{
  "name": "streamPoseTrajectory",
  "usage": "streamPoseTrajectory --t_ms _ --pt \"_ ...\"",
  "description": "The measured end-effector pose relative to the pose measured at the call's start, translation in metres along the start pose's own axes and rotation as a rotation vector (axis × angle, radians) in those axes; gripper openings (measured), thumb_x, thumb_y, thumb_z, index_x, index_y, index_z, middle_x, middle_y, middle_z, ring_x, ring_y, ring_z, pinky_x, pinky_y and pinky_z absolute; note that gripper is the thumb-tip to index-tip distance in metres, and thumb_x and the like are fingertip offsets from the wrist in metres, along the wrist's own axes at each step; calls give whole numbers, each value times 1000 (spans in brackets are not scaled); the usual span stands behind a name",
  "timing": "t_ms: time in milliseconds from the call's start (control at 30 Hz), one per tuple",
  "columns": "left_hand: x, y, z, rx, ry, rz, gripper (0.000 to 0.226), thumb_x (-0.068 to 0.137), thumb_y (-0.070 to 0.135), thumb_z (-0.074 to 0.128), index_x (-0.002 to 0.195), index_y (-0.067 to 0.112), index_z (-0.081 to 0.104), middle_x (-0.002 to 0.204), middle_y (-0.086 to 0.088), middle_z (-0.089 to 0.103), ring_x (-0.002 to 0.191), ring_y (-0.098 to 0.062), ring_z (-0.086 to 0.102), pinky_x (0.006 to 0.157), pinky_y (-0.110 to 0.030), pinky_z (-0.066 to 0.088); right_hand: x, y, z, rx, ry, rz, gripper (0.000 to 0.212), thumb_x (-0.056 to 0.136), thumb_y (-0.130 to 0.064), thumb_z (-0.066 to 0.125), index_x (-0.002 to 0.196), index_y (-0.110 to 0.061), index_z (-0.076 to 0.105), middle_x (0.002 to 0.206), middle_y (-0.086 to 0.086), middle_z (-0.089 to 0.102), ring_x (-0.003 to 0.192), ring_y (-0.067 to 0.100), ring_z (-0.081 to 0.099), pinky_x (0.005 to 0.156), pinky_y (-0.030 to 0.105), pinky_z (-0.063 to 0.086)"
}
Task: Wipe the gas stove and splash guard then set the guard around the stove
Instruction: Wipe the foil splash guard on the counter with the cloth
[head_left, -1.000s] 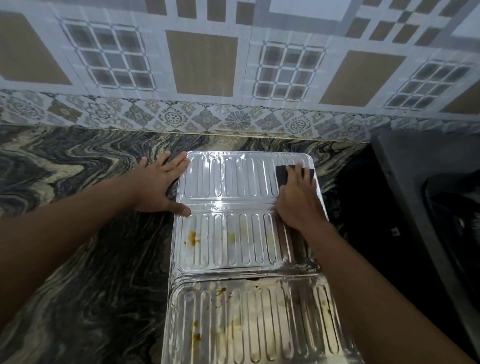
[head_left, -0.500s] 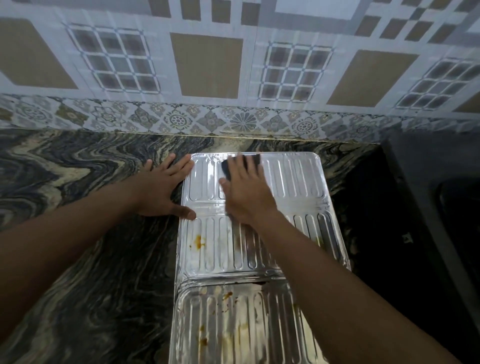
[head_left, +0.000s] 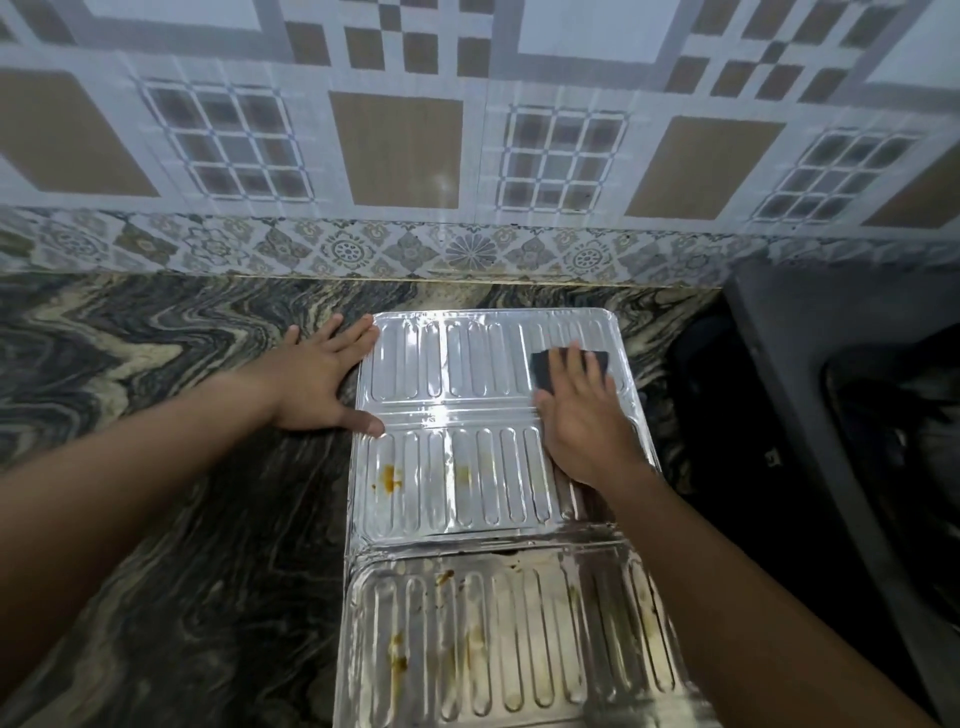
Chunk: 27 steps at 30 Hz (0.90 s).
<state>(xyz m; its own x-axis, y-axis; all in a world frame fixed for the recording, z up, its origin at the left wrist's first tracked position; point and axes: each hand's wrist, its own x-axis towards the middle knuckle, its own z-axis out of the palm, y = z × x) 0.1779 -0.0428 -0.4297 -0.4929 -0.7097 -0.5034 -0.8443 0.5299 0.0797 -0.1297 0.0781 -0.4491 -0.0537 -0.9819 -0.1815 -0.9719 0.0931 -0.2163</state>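
A shiny ribbed foil splash guard (head_left: 457, 467) lies flat on the dark marbled counter (head_left: 156, 519), unfolded in panels running toward me. Orange-brown stains mark its middle and near panels. My left hand (head_left: 317, 384) lies flat on the counter at the guard's left edge, thumb on the foil, fingers spread. My right hand (head_left: 582, 421) presses a dark sponge (head_left: 550, 369) onto the far panel near its right edge. The gas stove (head_left: 841, 415) is a dark shape at the right, only partly in view.
A patterned tiled wall (head_left: 415, 156) rises directly behind the counter. The dark stove body occupies the right side, close to the guard's right edge. Counter surface stretches to the left of the guard.
My right hand swept the sponge left across the far panel and has now returned to its right side. My left hand has stayed at the guard's left edge.
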Motion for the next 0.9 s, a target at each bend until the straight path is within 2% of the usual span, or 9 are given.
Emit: streamPoseTrajectory --t_ms 67,200,300,367,467,533,733,900 --pt "-3 4 -3 27 11 -17 131 60 96 45 155 31 -18 156 14 -30 152 -21 -15 119 -60 -1 -1 7 4 16 3 70 60 107 -35 22 157 -8 1 164 15 -9 151 34 -9 121 49 -3" --pt "-16 13 -2 30 73 -1 115 74 86 48 158 29 -5 163 7 -18 153 -23 -8 121 -56 3 -1 4 5 1 -30 83 62 107 -37 20 156 -8 -3 164 17 -10 151 36 -10 122 50 -3" --pt "-32 19 8 17 101 11 104 78 86 28 159 28 -2 163 7 -16 154 -21 -6 121 -52 3 -3 3 2 1 -40 91 62 107 -38 20 156 -9 -4 164 16 -11 151 35 -11 122 50 -3" --pt "-44 21 15 -25 82 14 113 71 94 22 158 29 -7 161 9 -22 152 -18 -11 122 -52 0 -3 1 1 3 -55 98 63 107 -39 19 156 -9 -5 164 14 -13 151 34 -12 122 50 -3" --pt "-62 24 25 -11 4 31 140 51 105 39 154 32 -19 158 8 -31 148 -14 -22 120 -52 -8 -2 0 0 2 -74 99 63 107 -39 18 156 -10 -7 164 14 -14 150 33 -13 122 50 -4" --pt "-67 28 29 37 -49 28 150 41 106 44 151 33 -26 156 8 -35 147 -16 -27 118 -53 -12 -2 0 0 -1 -75 94 63 107 -39 18 156 -10 -7 164 14 -14 150 33 -13 122 50 -4" --pt "-65 33 28 33 -122 -16 156 38 102 53 149 31 -30 154 11 -39 146 -17 -30 120 -58 -8 -13 -24 -1 -34 -62 84 62 107 -31 23 155 -6 -7 163 18 -14 149 36 -14 120 53 -7" --pt "-65 35 27 14 -136 -26 154 37 101 56 144 34 -34 153 12 -40 145 -16 -32 120 -57 -9 -38 -76 23 11 -102 -170 62 107 -40 17 156 -12 -10 163 11 -17 149 28 -20 120 47 -11"
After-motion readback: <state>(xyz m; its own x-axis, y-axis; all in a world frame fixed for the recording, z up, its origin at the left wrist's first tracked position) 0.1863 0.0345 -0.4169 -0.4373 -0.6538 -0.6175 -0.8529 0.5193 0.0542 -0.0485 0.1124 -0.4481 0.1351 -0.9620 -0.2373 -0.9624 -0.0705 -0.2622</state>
